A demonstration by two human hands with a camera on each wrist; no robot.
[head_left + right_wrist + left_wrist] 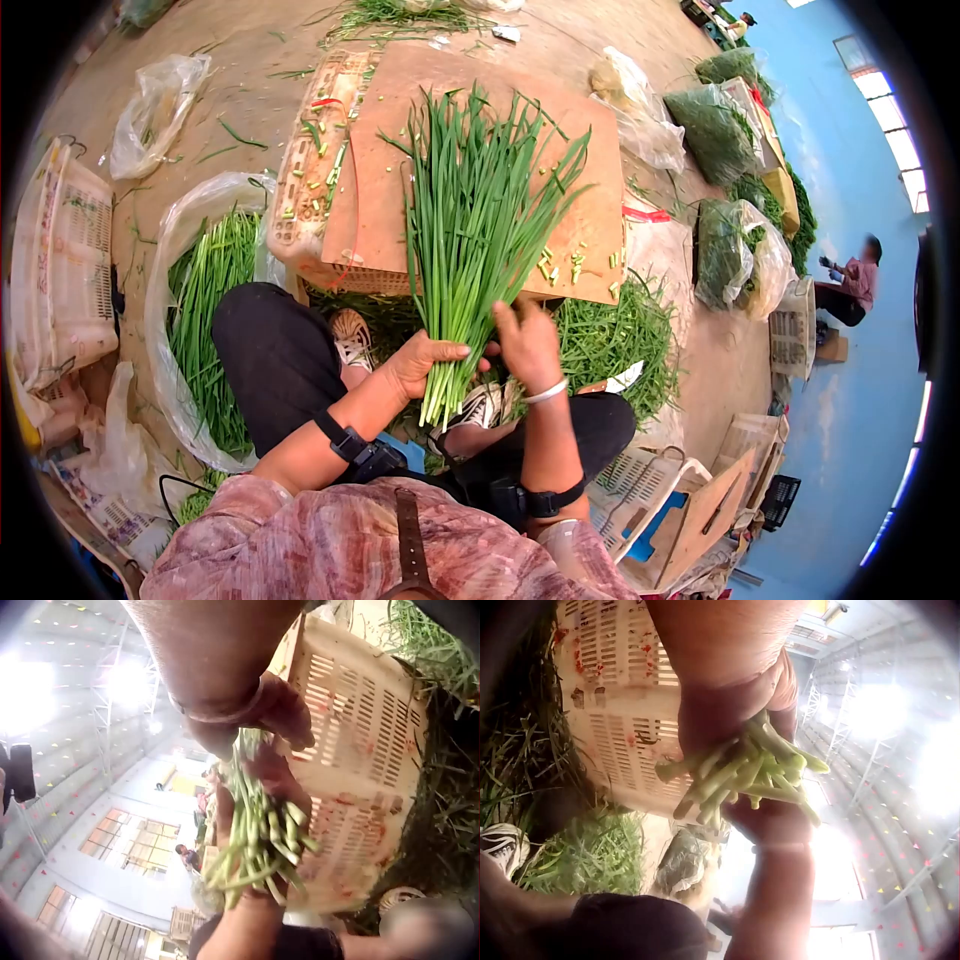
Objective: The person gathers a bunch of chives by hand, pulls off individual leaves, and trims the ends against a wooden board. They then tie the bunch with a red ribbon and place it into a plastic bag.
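A large bundle of long green stalks (478,220) lies with its leafy tops over a brown board (385,110), pale cut ends toward the body. My left hand (425,364) grips it near the cut ends, thumb across the front. At the bundle's right side my right hand (530,345) has its fingers bent against the stalks. In the left wrist view the cut ends (739,776) stick out unevenly below the left hand (731,712). The right wrist view shows stalks (255,825) passing between thumb and fingers of the right hand (251,720).
The board rests on an upturned crate (300,215) with cut bits. A plastic-lined container of stalks (215,320) stands left. Loose greens (615,345) and a knife (625,378) lie right, above a white crate (640,485). Filled bags (712,135) and another person (858,280) are farther right.
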